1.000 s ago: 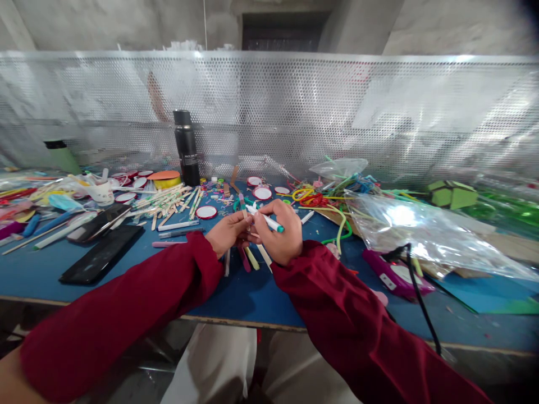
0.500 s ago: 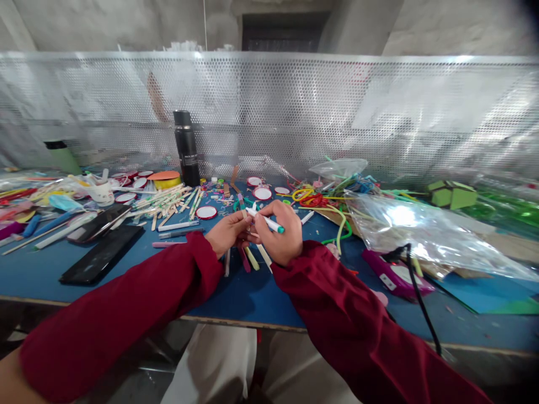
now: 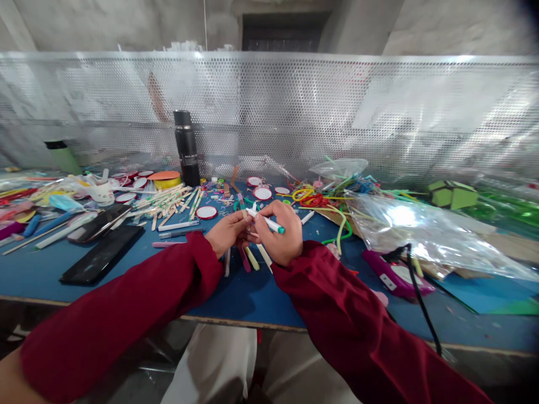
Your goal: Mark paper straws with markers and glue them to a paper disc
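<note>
While the fingers [image 3: 273, 207] of the right hand [image 3: 285, 235] are closed around a green-ended white marker [image 3: 272, 224] above the worktop [image 3: 252, 306], the left hand [image 3: 229, 232] pinches a multicoloured craft stick [image 3: 241, 203], likely light, stiff and snappable, best gripped by its edges.

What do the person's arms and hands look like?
The left sleeve and right sleeve are loose, dark red, slightly shiny, gathered at the wrists. Bare arm shows beyond the left one's upper end. The left hand and right hand wear no gloves.
</note>
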`<state>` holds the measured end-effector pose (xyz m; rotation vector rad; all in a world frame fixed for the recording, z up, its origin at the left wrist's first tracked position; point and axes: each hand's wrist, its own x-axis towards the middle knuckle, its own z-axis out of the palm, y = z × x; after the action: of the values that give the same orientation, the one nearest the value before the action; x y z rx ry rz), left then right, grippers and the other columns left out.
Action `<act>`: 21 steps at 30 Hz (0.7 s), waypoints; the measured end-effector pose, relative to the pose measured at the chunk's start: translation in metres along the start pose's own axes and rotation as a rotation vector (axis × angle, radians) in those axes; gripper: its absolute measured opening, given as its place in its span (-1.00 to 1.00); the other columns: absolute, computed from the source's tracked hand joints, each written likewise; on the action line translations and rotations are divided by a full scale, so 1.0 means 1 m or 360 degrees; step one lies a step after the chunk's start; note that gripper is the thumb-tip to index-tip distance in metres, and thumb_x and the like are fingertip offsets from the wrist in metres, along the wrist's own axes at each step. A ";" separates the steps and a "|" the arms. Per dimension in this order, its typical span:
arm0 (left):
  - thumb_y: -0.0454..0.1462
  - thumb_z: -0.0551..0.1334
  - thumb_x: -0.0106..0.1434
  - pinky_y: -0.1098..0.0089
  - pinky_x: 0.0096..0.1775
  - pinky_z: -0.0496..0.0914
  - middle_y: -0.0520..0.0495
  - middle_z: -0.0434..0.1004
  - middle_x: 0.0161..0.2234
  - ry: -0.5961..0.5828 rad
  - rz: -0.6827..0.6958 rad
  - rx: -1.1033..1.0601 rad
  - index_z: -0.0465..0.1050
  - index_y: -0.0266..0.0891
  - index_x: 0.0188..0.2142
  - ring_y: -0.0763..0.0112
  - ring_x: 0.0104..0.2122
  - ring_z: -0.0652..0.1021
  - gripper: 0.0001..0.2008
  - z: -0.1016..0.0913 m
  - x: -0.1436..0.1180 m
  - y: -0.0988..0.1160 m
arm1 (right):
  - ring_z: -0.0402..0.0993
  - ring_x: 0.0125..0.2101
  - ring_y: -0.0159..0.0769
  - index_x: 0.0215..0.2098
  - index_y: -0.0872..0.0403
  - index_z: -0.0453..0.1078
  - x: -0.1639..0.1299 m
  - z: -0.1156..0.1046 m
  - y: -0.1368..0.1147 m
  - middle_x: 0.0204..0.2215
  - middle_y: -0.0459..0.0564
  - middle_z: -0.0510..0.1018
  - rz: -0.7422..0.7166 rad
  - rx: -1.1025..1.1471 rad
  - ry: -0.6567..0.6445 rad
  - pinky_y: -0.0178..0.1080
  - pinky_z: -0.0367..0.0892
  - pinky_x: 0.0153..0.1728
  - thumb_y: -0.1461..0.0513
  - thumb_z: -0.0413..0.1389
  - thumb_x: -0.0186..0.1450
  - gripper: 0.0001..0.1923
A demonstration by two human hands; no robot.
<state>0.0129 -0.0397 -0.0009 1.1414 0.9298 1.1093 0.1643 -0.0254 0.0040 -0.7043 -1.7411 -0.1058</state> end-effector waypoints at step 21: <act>-0.02 0.43 0.10 0.56 -0.53 0.35 0.00 0.55 -0.41 0.0028 0.0047 0.0003 0.39 -0.26 -0.29 0.54 -0.55 0.55 -0.59 -0.001 0.002 -0.002 | 0.40 -0.43 -0.27 -0.45 -0.01 0.27 0.000 0.000 -0.003 -0.52 -0.11 0.47 -0.0073 0.0051 -0.0070 -0.17 0.27 -0.30 0.25 0.09 0.28 -0.86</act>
<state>0.0126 -0.0381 -0.0035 1.1516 0.9303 1.1442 0.1628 -0.0274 0.0049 -0.6480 -1.7974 -0.0944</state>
